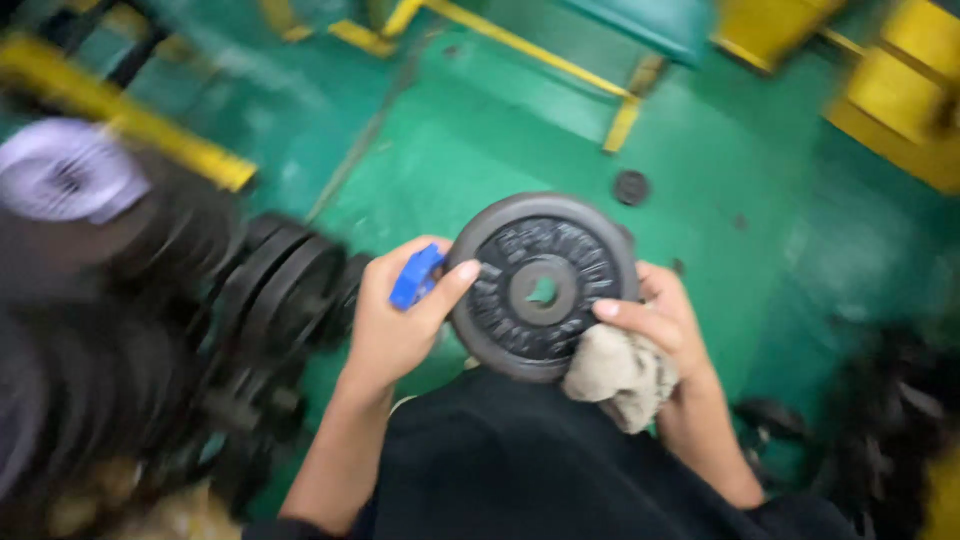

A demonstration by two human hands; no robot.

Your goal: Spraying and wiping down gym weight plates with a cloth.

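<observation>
Head view, looking down over the person's lap. Left hand (395, 320) grips the left rim of a black round weight plate (543, 287), thumb pressed on its face, and the same hand also clasps a small blue object (417, 277) against the palm; what the blue object is cannot be told. Right hand (662, 325) grasps the plate's right edge, index finger laid across the lower face, with a crumpled beige cloth (620, 372) bunched under the fingers and touching the plate's lower right rim. Plate is held up, face toward the camera, centre hole visible, raised lettering around it, just above the dark-clothed lap (520, 470). Left of the hands, near them, a row of black plates (285, 290) stands on edge, blurred. Farther left, a pale purple round thing (65, 170), heavily blurred. Green floor (720, 200) all around; a small black disc (631, 187) lies on it, far of the plate. Yellow frame bars (560, 65) cross the far side, yellow blocks (900, 90) at far right.
</observation>
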